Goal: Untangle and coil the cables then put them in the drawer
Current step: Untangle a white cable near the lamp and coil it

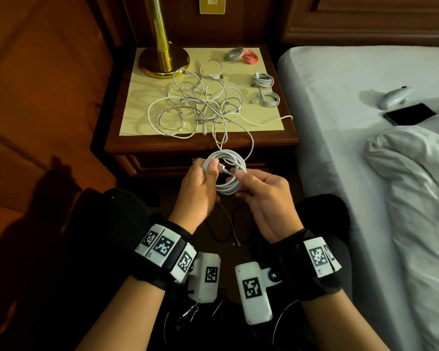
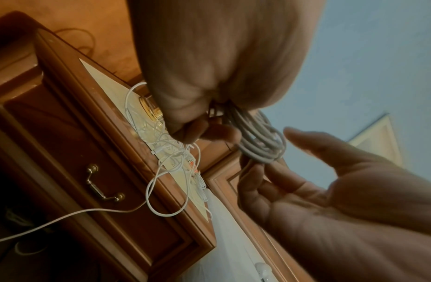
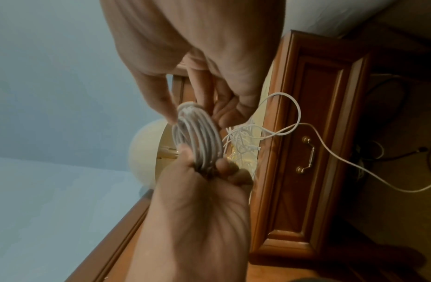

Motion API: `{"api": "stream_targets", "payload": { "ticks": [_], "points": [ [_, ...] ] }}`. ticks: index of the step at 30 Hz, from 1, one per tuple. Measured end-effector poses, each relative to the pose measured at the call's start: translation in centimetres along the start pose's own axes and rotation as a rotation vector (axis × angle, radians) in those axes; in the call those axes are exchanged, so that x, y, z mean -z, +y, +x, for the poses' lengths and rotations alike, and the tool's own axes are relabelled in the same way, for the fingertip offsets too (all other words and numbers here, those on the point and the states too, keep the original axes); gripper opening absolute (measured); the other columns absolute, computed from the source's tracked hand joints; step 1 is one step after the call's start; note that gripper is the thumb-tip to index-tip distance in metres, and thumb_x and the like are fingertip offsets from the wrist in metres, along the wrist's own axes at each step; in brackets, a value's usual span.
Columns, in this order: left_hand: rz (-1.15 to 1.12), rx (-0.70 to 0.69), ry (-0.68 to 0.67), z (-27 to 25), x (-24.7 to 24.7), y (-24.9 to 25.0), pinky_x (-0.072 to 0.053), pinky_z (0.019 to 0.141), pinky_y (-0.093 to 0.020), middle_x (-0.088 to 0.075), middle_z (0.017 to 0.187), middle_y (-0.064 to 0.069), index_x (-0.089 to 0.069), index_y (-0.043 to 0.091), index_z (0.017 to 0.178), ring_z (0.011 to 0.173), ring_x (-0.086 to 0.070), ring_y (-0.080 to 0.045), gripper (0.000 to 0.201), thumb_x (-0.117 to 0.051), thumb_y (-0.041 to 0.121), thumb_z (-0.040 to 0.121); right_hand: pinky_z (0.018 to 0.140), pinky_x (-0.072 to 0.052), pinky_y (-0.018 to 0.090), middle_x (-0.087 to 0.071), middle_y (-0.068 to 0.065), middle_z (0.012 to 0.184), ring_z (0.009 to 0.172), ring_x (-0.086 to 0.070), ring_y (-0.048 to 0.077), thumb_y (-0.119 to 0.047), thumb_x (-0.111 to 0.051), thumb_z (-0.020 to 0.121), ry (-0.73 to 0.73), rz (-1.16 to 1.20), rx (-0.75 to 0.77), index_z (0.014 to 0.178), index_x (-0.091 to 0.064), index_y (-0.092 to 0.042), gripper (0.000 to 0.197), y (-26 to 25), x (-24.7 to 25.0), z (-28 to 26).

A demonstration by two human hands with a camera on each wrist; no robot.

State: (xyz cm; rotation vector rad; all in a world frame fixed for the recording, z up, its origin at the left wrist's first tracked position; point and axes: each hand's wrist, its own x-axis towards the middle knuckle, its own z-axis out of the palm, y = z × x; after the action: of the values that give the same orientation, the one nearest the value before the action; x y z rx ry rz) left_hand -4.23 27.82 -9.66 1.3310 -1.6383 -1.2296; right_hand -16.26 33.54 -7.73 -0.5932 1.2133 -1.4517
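My left hand (image 1: 200, 183) grips 1 white coil (image 1: 226, 173) just in front of the nightstand (image 1: 200, 145), and my right hand (image 1: 261, 196) pinches its far side. On the tabletop (image 1: 137, 97), 4 finished coils (image 1: 264, 81) lie right of a tangle (image 1: 200, 105) I judge still needs sorting. The drawer (image 2: 96, 171) looks closed. A bed (image 1: 340, 97) stands right of the nightstand.

Both hands, left (image 1: 200, 188) and right (image 1: 265, 198), raised together, fingers curled.
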Motion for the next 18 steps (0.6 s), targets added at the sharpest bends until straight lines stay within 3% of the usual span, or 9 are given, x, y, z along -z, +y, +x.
{"api": "stream_targets", "payload": {
  "ticks": [2,6,9,12,14,16,18],
  "points": [
    [0.009,-0.012,-0.016,-0.1,-0.1,-0.2,-0.044,0.052,-0.012,-0.061,0.095,-0.008,-0.052,0.014,0.102,0.07,-0.059,-0.009,0.031,-0.032,0.038,0.101,0.059,-0.053,0.023,-0.068,0.01,0.07,0.064,-0.066,0.016,0.002,-0.059,0.088,0.0,0.036,-0.01,0.093,-0.066,0.01,0.012,0.1,-0.4,0.1],
    [0.076,-0.033,-0.004,0.2,0.3,-1.2,-0.038,0.067,-0.022,-0.057,0.097,-0.01,-0.05,0.02,0.091,0.087,-0.055,-0.017,0.025,-0.034,0.037,0.101,0.07,-0.053,0.03,-0.07,0.01,0.073,0.071,-0.066,0.02,0.002,-0.063,0.085,0.03,-0.024,-0.026,0.092,-0.07,0.004,0.01,0.8,-0.9,0.3],
    [0.045,-0.026,0.01,0.2,0.6,-1.4,-0.038,0.066,-0.016,-0.055,0.093,-0.007,-0.047,0.026,0.084,0.083,-0.053,-0.011,0.022,-0.036,0.035,0.101,0.054,-0.047,0.016,-0.071,0.009,0.071,0.061,-0.065,0.01,0.003,-0.062,0.085,0.029,-0.048,-0.043,0.089,-0.07,0.003,0.009,0.8,-1.1,0.1],
    [-0.077,-0.005,0.018,0.0,0.7,-1.2,-0.038,0.062,-0.008,-0.054,0.08,0.002,-0.048,0.026,0.082,0.07,-0.052,0.002,0.021,-0.04,0.03,0.101,0.05,-0.043,0.013,-0.07,0.006,0.071,0.057,-0.063,0.005,0.003,-0.062,0.085,-0.001,-0.065,-0.05,0.089,-0.07,0.005,0.009,0.7,-1.1,0.1],
    [-0.176,0.011,0.06,0.1,0.7,-1.4,-0.044,0.071,-0.021,-0.058,0.08,0.001,-0.053,0.026,0.084,0.075,-0.056,-0.004,0.018,-0.045,0.028,0.1,0.05,-0.043,0.013,-0.07,0.006,0.071,0.057,-0.062,0.004,0.003,-0.063,0.084,-0.02,-0.076,-0.053,0.088,-0.07,0.004,0.008,0.6,-1.2,0.1],
    [-0.272,0.053,0.132,0.3,0.5,-1.4,-0.047,0.073,-0.033,-0.063,0.081,-0.001,-0.059,0.023,0.086,0.078,-0.06,-0.016,0.015,-0.051,0.024,0.098,0.05,-0.043,0.012,-0.07,0.005,0.07,0.057,-0.062,0.004,0.004,-0.064,0.083,-0.041,-0.088,-0.053,0.085,-0.07,0.003,0.007,0.4,-1.4,0.1],
    [-0.391,0.122,0.185,0.6,0.5,-1.1,-0.051,0.07,-0.032,-0.067,0.078,-0.003,-0.064,0.017,0.086,0.074,-0.063,-0.017,0.013,-0.055,0.016,0.096,0.05,-0.043,0.012,-0.068,0.004,0.067,0.055,-0.061,0.003,0.005,-0.064,0.082,-0.068,-0.087,-0.048,0.082,-0.069,0.004,0.004,0.5,-1.7,0.1]
  ]
}}
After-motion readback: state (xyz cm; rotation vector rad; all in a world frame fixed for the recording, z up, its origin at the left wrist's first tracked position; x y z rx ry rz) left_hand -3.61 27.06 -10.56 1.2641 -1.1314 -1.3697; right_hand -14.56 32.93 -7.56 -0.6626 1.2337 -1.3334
